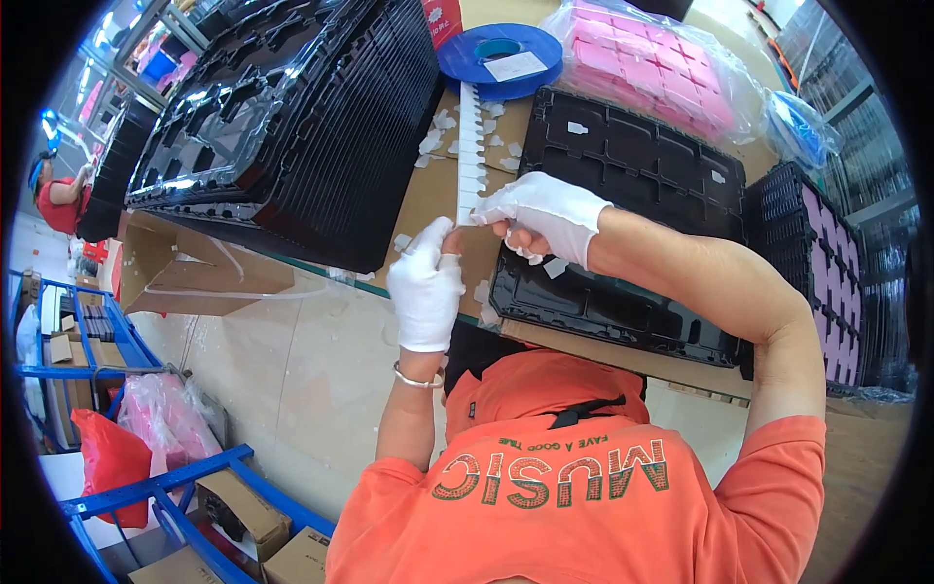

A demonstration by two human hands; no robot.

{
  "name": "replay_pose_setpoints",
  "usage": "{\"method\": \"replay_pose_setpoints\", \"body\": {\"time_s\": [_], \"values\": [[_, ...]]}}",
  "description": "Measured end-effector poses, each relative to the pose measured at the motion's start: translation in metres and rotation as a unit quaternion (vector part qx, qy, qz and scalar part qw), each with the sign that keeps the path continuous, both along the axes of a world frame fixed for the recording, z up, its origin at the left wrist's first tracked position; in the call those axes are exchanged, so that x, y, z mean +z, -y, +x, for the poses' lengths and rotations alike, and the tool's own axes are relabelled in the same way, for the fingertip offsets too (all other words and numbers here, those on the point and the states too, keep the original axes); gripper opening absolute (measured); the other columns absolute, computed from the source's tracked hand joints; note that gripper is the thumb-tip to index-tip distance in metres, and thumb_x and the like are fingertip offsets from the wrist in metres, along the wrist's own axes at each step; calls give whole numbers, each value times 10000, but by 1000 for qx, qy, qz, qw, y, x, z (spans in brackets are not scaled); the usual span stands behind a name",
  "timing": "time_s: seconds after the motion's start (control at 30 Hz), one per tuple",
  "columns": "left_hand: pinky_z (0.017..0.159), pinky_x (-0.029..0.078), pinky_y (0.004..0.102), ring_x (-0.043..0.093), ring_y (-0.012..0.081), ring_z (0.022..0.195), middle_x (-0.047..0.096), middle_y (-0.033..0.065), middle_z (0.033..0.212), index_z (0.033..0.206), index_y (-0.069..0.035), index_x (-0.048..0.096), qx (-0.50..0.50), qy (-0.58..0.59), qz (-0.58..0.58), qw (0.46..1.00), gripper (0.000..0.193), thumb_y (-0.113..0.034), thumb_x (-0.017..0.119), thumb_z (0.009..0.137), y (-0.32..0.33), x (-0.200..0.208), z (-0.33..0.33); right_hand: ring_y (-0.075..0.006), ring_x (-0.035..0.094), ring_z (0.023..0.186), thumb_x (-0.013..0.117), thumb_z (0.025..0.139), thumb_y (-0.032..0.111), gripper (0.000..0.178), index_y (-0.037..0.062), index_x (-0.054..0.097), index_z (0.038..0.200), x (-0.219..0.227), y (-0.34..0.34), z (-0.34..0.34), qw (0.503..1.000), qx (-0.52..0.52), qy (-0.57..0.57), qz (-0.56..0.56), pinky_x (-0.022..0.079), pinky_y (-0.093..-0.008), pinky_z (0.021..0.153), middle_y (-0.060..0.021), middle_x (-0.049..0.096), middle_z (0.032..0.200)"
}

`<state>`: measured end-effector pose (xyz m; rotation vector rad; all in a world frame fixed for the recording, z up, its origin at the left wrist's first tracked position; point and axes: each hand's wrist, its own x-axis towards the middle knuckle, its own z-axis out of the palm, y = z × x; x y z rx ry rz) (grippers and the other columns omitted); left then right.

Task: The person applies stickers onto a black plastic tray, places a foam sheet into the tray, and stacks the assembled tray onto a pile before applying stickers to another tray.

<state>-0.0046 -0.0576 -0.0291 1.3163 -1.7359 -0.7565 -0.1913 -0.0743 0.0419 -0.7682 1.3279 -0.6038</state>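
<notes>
Wears an orange short-sleeved shirt (584, 543) with green-and-red lettering (530, 489) low in the frame, white gloves (426, 297) baring some fingertips (523, 238), and a silvery bangle (418, 381).

We note bright, even light; glare streaks the black tray stack (311, 136); fisheye rim black, edges bowed, far-left background soft.

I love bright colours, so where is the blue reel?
In the head view, the blue reel is at the top, just right of centre, between the black stack and the bagged pink trays, at the far end of the white strip.
</notes>
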Motion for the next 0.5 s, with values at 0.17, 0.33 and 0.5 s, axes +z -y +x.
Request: {"method": "replay_pose_setpoints", "body": {"time_s": [0.17, 0.33, 0.5], "values": [[490, 465, 294, 611, 116, 538, 714, 99, 844, 1108, -20, 678, 5, 184, -246, 952, 221, -174, 644, 954, 17, -15, 14, -99, 453, 454, 686, 855, 274, 298, 59, 577, 680, 2, -16, -38, 999, -8, 9, -43, 340, -255, 421, -20, 507, 548], [841, 501, 361, 645, 255, 942, 684, 159, 1031, 1174, 7, 634, 70, 154, -104, 980, 301, -170, 665, 933, -13, -15, 54, -64, 483, 531, 707, 855, 318, 263, 63, 669, 809, 64, -77, -136, 965, 4, -239, -106, 385, -236, 463, 20, 526, 656], [914, 484, 359, 621, 254, 1061, 658, 153, 1162, 1195, 29, 618, 63, 213, -201, 954, 301, -76, 666, 917, -25, -10, 59, -64, 481, 574, 717, 861, 267, 213, 56, 700, 842, 64, -171, -206, 926, 15, -377, 16, 385, -231, 511, 18, 570, 669]]}}
